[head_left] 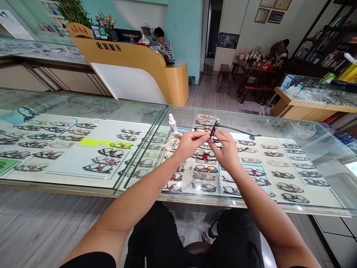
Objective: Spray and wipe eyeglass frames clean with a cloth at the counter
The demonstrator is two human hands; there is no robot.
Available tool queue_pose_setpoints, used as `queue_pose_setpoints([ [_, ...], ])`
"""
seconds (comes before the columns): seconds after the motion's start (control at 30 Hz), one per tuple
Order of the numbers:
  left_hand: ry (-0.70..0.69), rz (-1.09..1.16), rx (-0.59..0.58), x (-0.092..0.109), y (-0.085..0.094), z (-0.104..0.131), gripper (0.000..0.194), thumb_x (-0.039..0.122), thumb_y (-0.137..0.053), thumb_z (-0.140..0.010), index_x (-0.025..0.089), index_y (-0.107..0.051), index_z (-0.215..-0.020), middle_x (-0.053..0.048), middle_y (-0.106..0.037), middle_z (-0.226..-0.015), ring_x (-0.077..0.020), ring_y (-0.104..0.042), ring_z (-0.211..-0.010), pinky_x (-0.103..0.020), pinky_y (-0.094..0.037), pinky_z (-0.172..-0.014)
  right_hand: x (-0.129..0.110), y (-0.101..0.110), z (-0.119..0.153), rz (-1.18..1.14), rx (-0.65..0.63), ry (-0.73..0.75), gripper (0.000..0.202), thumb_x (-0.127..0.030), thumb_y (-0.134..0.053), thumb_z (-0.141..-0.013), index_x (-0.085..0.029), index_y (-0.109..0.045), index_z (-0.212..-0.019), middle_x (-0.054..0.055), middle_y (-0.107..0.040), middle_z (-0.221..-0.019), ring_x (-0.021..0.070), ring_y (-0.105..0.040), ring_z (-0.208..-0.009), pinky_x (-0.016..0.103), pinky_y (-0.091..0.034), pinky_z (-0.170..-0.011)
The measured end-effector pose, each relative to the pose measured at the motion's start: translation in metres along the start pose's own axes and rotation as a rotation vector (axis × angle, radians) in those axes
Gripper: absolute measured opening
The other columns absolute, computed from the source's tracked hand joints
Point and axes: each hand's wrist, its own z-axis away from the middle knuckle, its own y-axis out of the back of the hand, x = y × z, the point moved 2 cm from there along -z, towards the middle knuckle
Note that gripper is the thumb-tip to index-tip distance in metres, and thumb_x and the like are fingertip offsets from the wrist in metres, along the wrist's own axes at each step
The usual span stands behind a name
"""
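Observation:
Over the glass display counter (178, 119), my two hands meet at a thin black piece (213, 129) that looks like part of an eyeglass frame; its exact kind is unclear. My left hand (191, 144) pinches its lower end between thumb and fingertips. From the other side, my right hand (225, 147) grips the same piece with closed fingers. A long thin dark strip (240, 130), like a glasses temple, stretches to the right just beyond my right hand. Left of my hands a small white spray bottle (172, 123) stands upright beside a crumpled cream-coloured cloth or tag (171, 144).
Many pairs of glasses (205, 168) lie in rows beneath the glass. A joint (142, 149) divides the left and right cases. Beyond are a wooden cashier desk (134, 59) with a person (164, 44) behind it, and another person (280, 56) at a dark table.

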Motion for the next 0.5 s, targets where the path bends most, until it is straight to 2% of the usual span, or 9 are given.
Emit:
queue_pose_setpoints([
  [0.07,-0.063,-0.087,0.057,0.002,0.007,-0.001,0.037,0.055,-0.076,-0.093,0.023,-0.088,-0.109,-0.008,-0.083,-0.104,-0.0231,-0.073,-0.093,-0.039,-0.057,-0.09,0.0,0.003,-0.001,-0.003,0.03,-0.016,0.034,-0.04,-0.059,-0.108,-0.025,-0.076,-0.135,0.013,-0.077,-0.129,0.033,-0.069,-0.121,0.052,-0.056,-0.108],
  [0.1,-0.099,-0.149,0.132,0.004,0.013,-0.003,0.036,0.053,-0.072,-0.097,0.024,-0.087,-0.112,-0.008,-0.081,-0.103,-0.0213,-0.07,-0.09,-0.037,-0.056,-0.088,0.001,0.004,-0.001,-0.004,0.041,-0.028,0.033,-0.04,-0.059,-0.108,-0.024,-0.077,-0.132,0.013,-0.077,-0.127,0.0329,-0.069,-0.121,0.051,-0.056,-0.108],
  [0.2,-0.198,-0.36,0.503,0.004,0.041,-0.011,0.028,0.043,-0.069,-0.099,0.023,-0.083,-0.113,-0.007,-0.071,-0.1,-0.0202,-0.063,-0.09,-0.035,-0.052,-0.087,0.002,0.006,-0.002,-0.01,0.074,-0.062,0.03,-0.039,-0.058,-0.108,-0.024,-0.081,-0.12,0.013,-0.078,-0.121,0.033,-0.069,-0.118,0.051,-0.056,-0.106],
  [0.27,-0.209,-0.458,0.725,-0.004,0.061,-0.018,0.026,0.033,-0.074,-0.095,0.022,-0.077,-0.119,-0.008,-0.065,-0.11,-0.0223,-0.062,-0.102,-0.036,-0.05,-0.098,0.004,0.007,-0.002,-0.023,0.101,-0.064,0.027,-0.037,-0.058,-0.108,-0.023,-0.082,-0.109,0.012,-0.079,-0.116,0.0327,-0.069,-0.113,0.051,-0.055,-0.105],
  [0.3,-0.185,-0.486,0.79,-0.01,0.071,-0.022,0.033,0.028,-0.076,-0.092,0.022,-0.073,-0.125,-0.009,-0.063,-0.117,-0.0235,-0.061,-0.109,-0.037,-0.048,-0.104,0.005,0.007,-0.001,-0.031,0.112,-0.06,0.026,-0.036,-0.059,-0.108,-0.023,-0.082,-0.104,0.012,-0.08,-0.114,0.0326,-0.07,-0.111,0.051,-0.055,-0.104],
  [0.33,-0.148,-0.505,0.827,-0.018,0.079,-0.026,0.042,0.024,-0.078,-0.09,0.023,-0.069,-0.131,-0.011,-0.061,-0.125,-0.0247,-0.06,-0.116,-0.038,-0.046,-0.11,0.006,0.007,-0.001,-0.037,0.115,-0.057,0.026,-0.035,-0.059,-0.107,-0.023,-0.081,-0.101,0.012,-0.08,-0.113,0.0325,-0.07,-0.111,0.051,-0.055,-0.104],
  [0.4,-0.052,-0.521,0.827,-0.035,0.092,-0.034,0.054,0.022,-0.08,-0.087,0.024,-0.062,-0.138,-0.013,-0.059,-0.136,-0.0271,-0.057,-0.129,-0.041,-0.041,-0.117,0.008,0.006,-0.001,-0.042,0.108,-0.06,0.026,-0.035,-0.059,-0.107,-0.022,-0.081,-0.101,0.012,-0.08,-0.115,0.0329,-0.069,-0.112,0.052,-0.055,-0.104],
  [0.5,0.089,-0.459,0.727,-0.06,0.103,-0.042,0.053,0.028,-0.078,-0.089,0.022,-0.059,-0.138,-0.014,-0.062,-0.138,-0.0283,-0.059,-0.129,-0.042,-0.043,-0.114,0.011,0.006,-0.001,-0.037,0.09,-0.072,0.028,-0.036,-0.058,-0.108,-0.022,-0.081,-0.103,0.013,-0.079,-0.117,0.0335,-0.069,-0.113,0.053,-0.054,-0.104],
])
